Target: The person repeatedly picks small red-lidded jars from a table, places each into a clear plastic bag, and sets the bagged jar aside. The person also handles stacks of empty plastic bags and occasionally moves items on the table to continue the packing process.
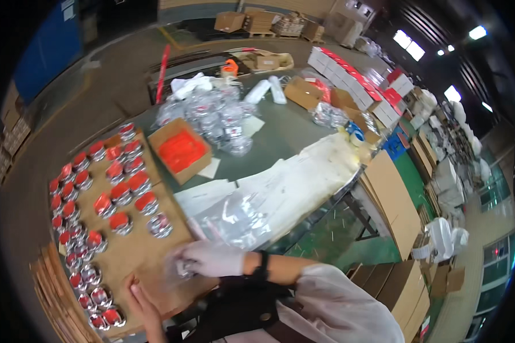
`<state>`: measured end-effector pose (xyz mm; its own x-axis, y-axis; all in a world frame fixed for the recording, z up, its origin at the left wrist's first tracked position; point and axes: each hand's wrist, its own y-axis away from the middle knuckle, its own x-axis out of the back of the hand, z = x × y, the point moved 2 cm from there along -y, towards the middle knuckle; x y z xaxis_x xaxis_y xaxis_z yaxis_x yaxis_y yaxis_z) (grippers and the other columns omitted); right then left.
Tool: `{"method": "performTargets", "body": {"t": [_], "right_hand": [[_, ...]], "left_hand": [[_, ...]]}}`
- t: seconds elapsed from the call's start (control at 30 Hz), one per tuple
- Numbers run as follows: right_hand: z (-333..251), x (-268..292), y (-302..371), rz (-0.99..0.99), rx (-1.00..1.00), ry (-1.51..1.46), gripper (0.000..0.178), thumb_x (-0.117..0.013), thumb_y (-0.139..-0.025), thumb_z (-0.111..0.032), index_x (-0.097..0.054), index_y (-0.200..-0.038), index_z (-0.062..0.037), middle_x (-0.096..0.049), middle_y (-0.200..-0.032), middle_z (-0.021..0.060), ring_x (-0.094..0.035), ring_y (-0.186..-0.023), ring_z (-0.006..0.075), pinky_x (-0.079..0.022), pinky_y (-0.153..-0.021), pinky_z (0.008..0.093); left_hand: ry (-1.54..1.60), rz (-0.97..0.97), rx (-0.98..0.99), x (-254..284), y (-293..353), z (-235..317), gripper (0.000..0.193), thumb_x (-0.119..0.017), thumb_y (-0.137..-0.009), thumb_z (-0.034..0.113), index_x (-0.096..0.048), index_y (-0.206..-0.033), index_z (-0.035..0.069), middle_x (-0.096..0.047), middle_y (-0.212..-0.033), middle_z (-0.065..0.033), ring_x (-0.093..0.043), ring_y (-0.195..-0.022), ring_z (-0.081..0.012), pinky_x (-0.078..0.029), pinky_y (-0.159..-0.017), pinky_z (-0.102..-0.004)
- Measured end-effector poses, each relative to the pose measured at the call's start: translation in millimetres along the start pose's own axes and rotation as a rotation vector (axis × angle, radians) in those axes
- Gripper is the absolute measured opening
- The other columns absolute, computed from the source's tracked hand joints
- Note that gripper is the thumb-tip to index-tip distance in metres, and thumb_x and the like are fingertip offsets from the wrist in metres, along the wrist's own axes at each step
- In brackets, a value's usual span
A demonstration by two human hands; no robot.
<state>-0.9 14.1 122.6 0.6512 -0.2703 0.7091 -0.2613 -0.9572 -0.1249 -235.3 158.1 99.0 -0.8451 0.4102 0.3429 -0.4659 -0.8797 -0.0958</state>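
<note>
My right hand (214,258) wears a white glove, with a black band at the wrist. Its fingers are closed on a clear plastic bag (170,265); a small silvery piece shows by the fingertips, too blurred to name. Nearer and to the left, my left hand (142,302) has its fingers stretched out and seems to hold nothing. Both hands are over a brown cardboard sheet (146,251). Rows of round silvery parts with red tops (120,222) stand on its left side. One silvery part without a red top (159,225) sits just beyond my right hand. Flat clear bags (240,223) lie beyond that hand.
An open carton of red pieces (182,151) stands on the green table (280,123). Behind it is a heap of bagged silvery parts (206,114). White sheeting (303,177) covers the table's near edge. Cardboard panels (392,206) lean at the right; white-and-red boxes (349,83) line the back.
</note>
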Motion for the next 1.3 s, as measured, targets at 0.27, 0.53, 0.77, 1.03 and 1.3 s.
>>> {"method": "performTargets", "body": {"t": [0.27,0.53,0.77,1.03,1.3], "right_hand": [[301,221,202,0.443,-1.177,0.498,0.028,-0.050,-0.092,-0.027,-0.069,-0.101,-0.0085,-0.067,-0.097,0.0216,-0.065,-0.092,0.0384,-0.051,-0.081,0.0469],[334,291,188,0.664,-0.737,0.317,0.030,-0.062,-0.084,-0.019,-0.067,-0.108,-0.0025,-0.067,-0.103,0.0226,-0.064,-0.098,0.0398,-0.051,-0.086,0.0441],[198,116,129,0.181,-0.226,-0.206,0.027,-0.066,-0.090,-0.020,-0.067,-0.108,-0.0009,-0.064,-0.075,0.0022,-0.059,-0.067,0.0104,-0.050,-0.064,0.0268],[77,74,48,-0.057,-0.427,-0.643,0.023,-0.073,-0.082,-0.021,-0.066,-0.084,0.0004,-0.066,-0.078,0.0098,-0.060,-0.068,0.0164,-0.048,-0.062,0.0304],[7,4,-63,-0.088,0.025,-0.249,0.008,-0.063,-0.086,-0.012,-0.061,-0.090,-0.0057,-0.063,-0.078,0.0147,-0.066,-0.071,0.0213,-0.052,-0.062,0.0357]], "left_hand": [[-0.180,-0.685,-0.154,-227,17,67,0.016,-0.067,-0.087,0.014,-0.068,-0.088,-0.002,-0.064,-0.077,-0.0161,-0.063,-0.068,-0.0275,-0.049,-0.062,-0.0336],[-0.674,-0.616,-0.057,-353,29,5,0.028,-0.074,-0.079,0.031,-0.064,-0.080,0.005,-0.064,-0.080,-0.0152,-0.064,-0.078,-0.0320,-0.052,-0.072,-0.0433],[-0.144,-0.522,-0.079,-303,38,82,0.008,-0.070,-0.083,0.008,-0.068,-0.089,0.004,-0.064,-0.079,-0.0109,-0.061,-0.063,-0.0216,-0.051,-0.060,-0.0304],[0.652,-0.397,0.416,-214,33,99,0.021,-0.062,-0.096,0.020,-0.064,-0.108,0.003,-0.063,-0.090,0.0000,-0.057,-0.078,-0.0090,-0.049,-0.069,-0.0250],[0.608,0.306,0.260,38,47,30,0.009,-0.061,-0.095,0.014,-0.066,-0.097,0.006,-0.061,-0.084,0.0013,-0.054,-0.072,-0.0055,-0.044,-0.066,-0.0204]]}}
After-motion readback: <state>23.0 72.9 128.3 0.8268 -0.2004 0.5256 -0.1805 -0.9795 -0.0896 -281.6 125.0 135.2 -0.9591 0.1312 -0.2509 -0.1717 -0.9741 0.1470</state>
